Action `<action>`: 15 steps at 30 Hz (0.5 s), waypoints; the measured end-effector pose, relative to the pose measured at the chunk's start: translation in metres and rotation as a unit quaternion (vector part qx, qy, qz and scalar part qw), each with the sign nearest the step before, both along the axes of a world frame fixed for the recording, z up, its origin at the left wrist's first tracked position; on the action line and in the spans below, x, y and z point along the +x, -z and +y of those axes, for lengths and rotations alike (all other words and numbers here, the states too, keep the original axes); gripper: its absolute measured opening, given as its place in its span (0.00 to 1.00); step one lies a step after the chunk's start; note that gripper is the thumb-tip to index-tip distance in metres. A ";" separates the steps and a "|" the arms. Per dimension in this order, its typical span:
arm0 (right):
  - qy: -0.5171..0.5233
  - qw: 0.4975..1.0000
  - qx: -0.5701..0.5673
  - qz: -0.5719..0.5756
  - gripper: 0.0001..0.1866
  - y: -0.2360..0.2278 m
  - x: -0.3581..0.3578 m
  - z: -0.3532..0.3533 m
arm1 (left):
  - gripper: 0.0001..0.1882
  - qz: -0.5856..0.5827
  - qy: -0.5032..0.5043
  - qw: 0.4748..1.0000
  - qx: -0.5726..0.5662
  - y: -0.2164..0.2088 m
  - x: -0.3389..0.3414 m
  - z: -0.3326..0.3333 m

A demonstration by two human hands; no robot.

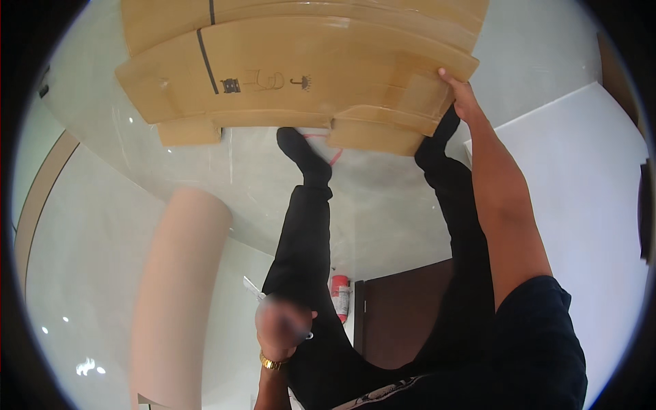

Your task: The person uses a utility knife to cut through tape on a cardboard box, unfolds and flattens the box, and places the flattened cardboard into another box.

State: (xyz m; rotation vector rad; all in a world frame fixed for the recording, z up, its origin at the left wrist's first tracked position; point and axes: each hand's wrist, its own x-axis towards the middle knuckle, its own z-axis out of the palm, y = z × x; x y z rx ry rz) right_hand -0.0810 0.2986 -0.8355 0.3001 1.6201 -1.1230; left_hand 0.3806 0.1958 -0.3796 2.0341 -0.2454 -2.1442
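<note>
A large brown cardboard box (273,75), with dark printed marks and a black stripe, spreads across the top of the head view as flat panels and flaps. My right hand (461,97) is closed on its right edge, thumb on the upper face and fingers hidden behind. Low in the view, beside my left thigh, my left hand (277,335) is raised, a gold watch on its wrist. A blurred patch hides most of its fingers and what they hold. From there a thin whitish, pointed piece (253,287) sticks out.
My black-socked feet (301,150) stand on the glossy grey floor (376,205) close to the flaps. A beige column (181,294) rises at left, a white panel (567,205) at right. Behind my legs are a red cylinder (340,297) and a dark brown panel (403,314).
</note>
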 end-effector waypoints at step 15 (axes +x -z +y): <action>0.063 0.998 -0.003 0.008 0.41 -0.011 0.022 -0.005 | 0.21 0.098 -0.041 0.994 -0.004 0.005 0.026 0.017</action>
